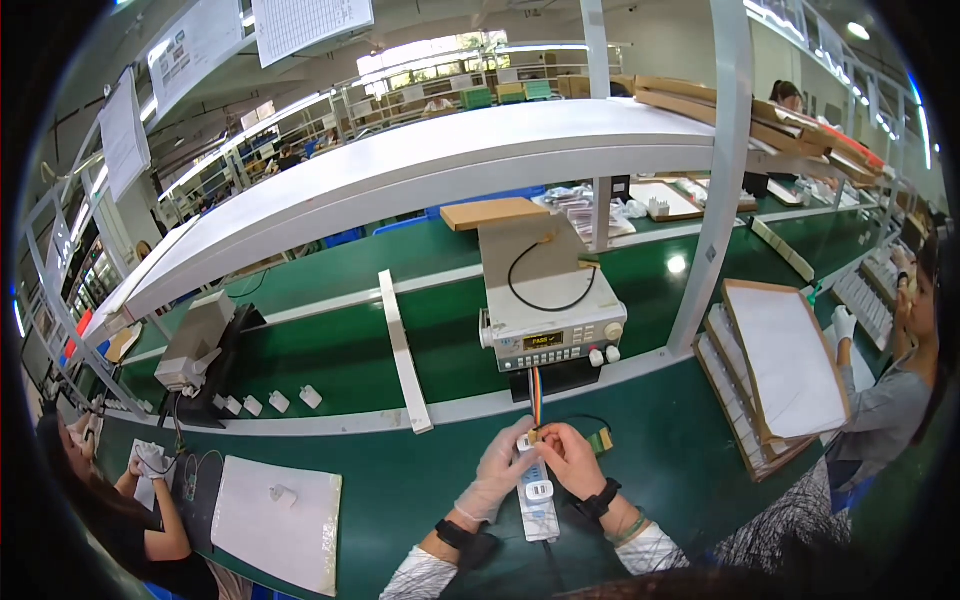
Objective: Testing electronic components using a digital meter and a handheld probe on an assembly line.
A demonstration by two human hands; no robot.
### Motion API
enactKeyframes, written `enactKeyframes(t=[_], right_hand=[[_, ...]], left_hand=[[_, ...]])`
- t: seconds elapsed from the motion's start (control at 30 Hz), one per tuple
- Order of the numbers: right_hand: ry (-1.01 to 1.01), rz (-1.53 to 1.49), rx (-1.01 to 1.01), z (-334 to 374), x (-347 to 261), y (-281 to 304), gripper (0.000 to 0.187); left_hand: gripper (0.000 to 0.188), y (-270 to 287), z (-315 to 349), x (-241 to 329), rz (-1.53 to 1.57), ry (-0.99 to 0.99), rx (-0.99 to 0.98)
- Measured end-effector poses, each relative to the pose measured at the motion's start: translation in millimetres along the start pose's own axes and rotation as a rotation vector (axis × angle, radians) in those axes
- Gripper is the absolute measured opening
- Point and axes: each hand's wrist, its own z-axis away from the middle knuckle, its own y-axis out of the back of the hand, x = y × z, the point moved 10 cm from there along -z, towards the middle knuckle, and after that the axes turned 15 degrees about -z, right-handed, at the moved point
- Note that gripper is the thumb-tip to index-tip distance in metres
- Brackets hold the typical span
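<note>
My left hand [495, 468], in a thin white glove, closes on a small white USB charger [523, 442] at the far end of a white power strip [539, 525]. My bare right hand [571, 462] pinches a small tan connector piece [533, 437] against that charger; the fingertips partly hide the contact. A second white USB charger [540, 491] sits in the strip nearer to me. Just beyond my hands, a multicoloured ribbon cable [537, 388] runs up toward a bench test meter [560, 340] with a lit display. Right of my right hand lies a green circuit board [600, 440].
Several white chargers [279, 402] line the back left rail. A white sheet [272, 520] with one charger lies on the green bench at left. Stacked trays [785, 360] stand at right. Co-workers sit on both sides. A white shelf [430, 165] spans overhead.
</note>
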Motion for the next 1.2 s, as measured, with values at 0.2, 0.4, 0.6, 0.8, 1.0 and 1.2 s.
enactKeyframes(t=[0.2,0.4,0.6,0.8,1.0,1.2], right_hand=[[0.086,0.021,-0.015,-17,4,4,0.021],[0.252,-0.137,0.128,-22,-61,21,0.018],[0.121,-0.160,0.045,-11,-75,27,0.015],[-0.024,0.010,-0.145,43,-32,3,0.016],[0.226,0.229,-0.188,46,-40,-10,0.016],[0.123,0.184,-0.220,55,-11,-14,0.018]], left_hand=[[0.041,-21,-6,-12,-0.051,0.123,-0.186],[0.040,-11,-8,-3,-0.094,0.073,-0.170],[0.045,-11,-9,-13,-0.064,-0.029,-0.082],[0.043,-14,-10,-10,-0.002,0.122,-0.176],[0.048,-5,-3,-14,-0.117,0.092,-0.185],[0.046,-27,7,-24,0.129,0.144,-0.215]])
